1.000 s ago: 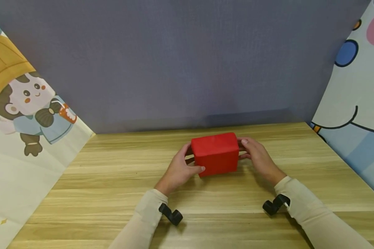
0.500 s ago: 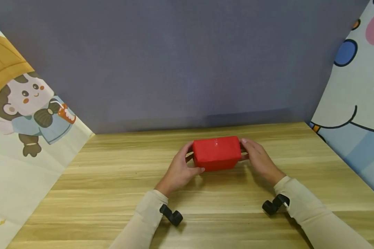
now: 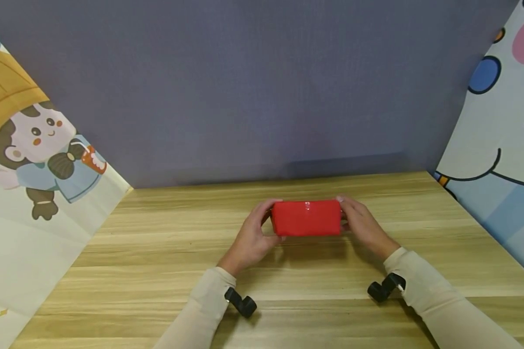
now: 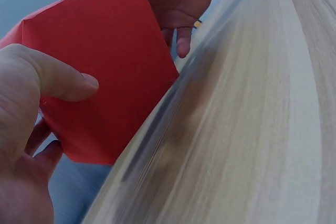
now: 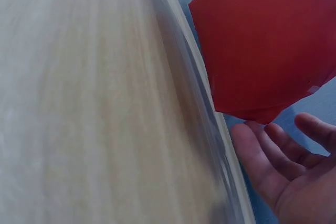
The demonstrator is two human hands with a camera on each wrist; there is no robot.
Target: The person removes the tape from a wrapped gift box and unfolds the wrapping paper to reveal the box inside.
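Note:
A box wrapped in red paper (image 3: 306,218), with a small shiny patch near its upper edge, is held close over the wooden table, a shadow beneath it. My left hand (image 3: 251,240) grips its left end. In the left wrist view the left thumb (image 4: 68,80) presses on a broad red face, with other fingers behind the lower edge. At the opposite end is my right hand (image 3: 364,228), its fingertips right at the box. The right wrist view shows the right fingers (image 5: 262,163) loosely extended below a folded paper corner.
The wooden table (image 3: 157,271) reaches back to a grey-blue fabric wall (image 3: 244,87). Printed cartoon panels stand to the left (image 3: 26,242) and right (image 3: 476,131). Black camera mounts (image 3: 242,303) sit on both sleeved wrists.
The red box has tilted toward me, turning its taped top face to the head camera and hiding the lower front face. Both hands have stayed nearly in place.

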